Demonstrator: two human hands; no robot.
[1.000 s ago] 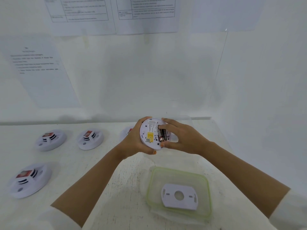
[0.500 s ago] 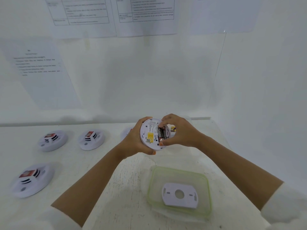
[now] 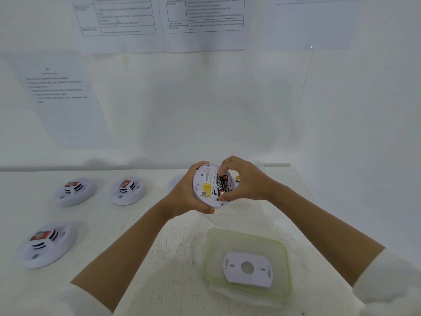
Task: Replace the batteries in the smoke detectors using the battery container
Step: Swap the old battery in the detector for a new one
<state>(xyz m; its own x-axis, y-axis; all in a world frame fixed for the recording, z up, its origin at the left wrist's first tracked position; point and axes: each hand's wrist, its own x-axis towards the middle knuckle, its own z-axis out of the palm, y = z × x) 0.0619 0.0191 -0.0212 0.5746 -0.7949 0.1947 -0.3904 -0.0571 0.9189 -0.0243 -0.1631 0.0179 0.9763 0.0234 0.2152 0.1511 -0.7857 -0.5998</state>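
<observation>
Black-and-copper cylindrical batteries [image 3: 222,184] lie in the round white plastic smoke detector [image 3: 205,179]; the right hand [image 3: 248,181] pinches them end to end along their long axis, while the left hand [image 3: 184,192] grips the rim.

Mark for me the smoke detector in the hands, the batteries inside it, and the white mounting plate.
held smoke detector [image 3: 206,189], head view, on its yellow sticker.
batteries [image 3: 222,184], head view, middle of the dark labels.
mounting plate [image 3: 237,276], head view, flat face below-left of its hole.
</observation>
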